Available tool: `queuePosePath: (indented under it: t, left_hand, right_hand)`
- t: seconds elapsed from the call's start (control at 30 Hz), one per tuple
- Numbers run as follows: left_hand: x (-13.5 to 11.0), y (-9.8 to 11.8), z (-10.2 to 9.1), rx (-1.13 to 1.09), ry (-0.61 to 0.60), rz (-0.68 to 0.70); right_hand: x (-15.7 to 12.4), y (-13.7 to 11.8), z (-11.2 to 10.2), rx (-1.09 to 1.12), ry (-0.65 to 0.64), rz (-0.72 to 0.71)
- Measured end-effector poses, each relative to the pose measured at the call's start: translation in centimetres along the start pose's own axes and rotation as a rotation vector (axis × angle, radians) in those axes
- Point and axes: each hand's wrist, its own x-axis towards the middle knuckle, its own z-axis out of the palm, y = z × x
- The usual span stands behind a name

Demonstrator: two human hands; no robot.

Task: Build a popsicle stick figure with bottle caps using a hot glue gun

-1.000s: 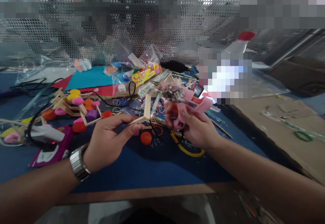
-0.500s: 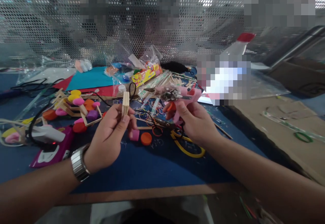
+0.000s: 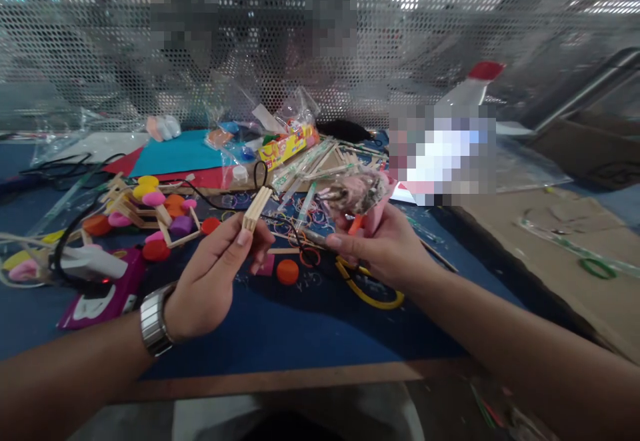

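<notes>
A small bundle of wooden sticks [image 3: 257,208] is pinched upright and leaning right between the thumb and fingers of my left hand [image 3: 216,278]. My right hand [image 3: 387,248] is wrapped round a pink glue gun [image 3: 367,194], its nozzle end smeared and pointing left toward the bundle, the two apart. An orange trigger shows at the fingers. Below and between the hands lie an orange cap [image 3: 287,272] and a pink cap [image 3: 267,265]. Yellow-handled scissors [image 3: 373,288] lie under my right hand, partly hidden by it.
At the left are a stick model with colourful caps [image 3: 155,211] and a purple power strip [image 3: 107,288] with a plug. Rubber bands [image 3: 313,211], loose sticks and a yellow box [image 3: 283,148] lie behind. Coloured sheets [image 3: 185,153] are at the back; cardboard [image 3: 530,261] lies right.
The stick bundle has tilted to the right in my left hand. The glue gun has turned in my right hand, its nozzle now lower and further right.
</notes>
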Motion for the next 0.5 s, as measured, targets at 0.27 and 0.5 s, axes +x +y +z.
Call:
queuePosePath:
  t: [0.27, 0.5]
  left_hand:
    - [-0.4, 0.7, 0.1, 0.035, -0.170, -0.031]
    - [-0.7, 1.1, 0.2, 0.063, -0.258, -0.071]
  right_hand:
    - [-0.4, -1.0, 0.4, 0.148, -0.300, 0.147]
    - [-0.3, -0.6, 0.4, 0.198, -0.384, 0.176]
